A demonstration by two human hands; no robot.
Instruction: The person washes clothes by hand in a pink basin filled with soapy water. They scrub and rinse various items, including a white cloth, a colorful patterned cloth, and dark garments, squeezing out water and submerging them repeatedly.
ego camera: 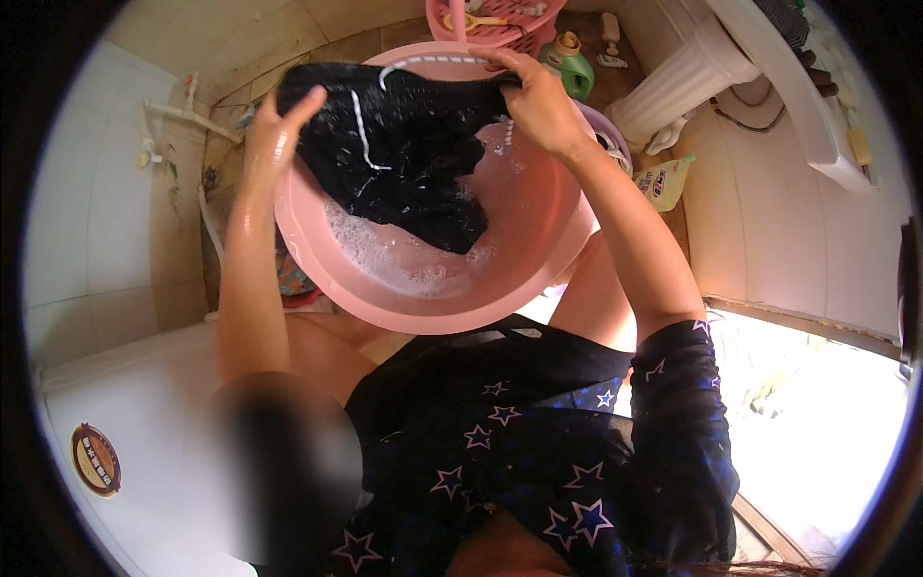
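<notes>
A wet black garment (411,144) with a black-and-white drawstring is stretched between my hands above a pink plastic basin (425,317). My left hand (285,130) grips its upper left edge, the thumb lying over the cloth. At the upper right, my right hand (541,97) holds the waist edge near the drawstring. The garment's lower part hangs into the basin, where soapy water (404,267) with white foam shows along the near side. Part of the cord loops above the cloth toward my right fingers.
Beyond the basin stand a pink perforated basket (530,36) and a green detergent bottle (577,68). A yellow pouch (667,180) and a white sink pedestal (678,83) are at the right. White pipes (191,119) run along the left wall; a white appliance (144,389) is at lower left.
</notes>
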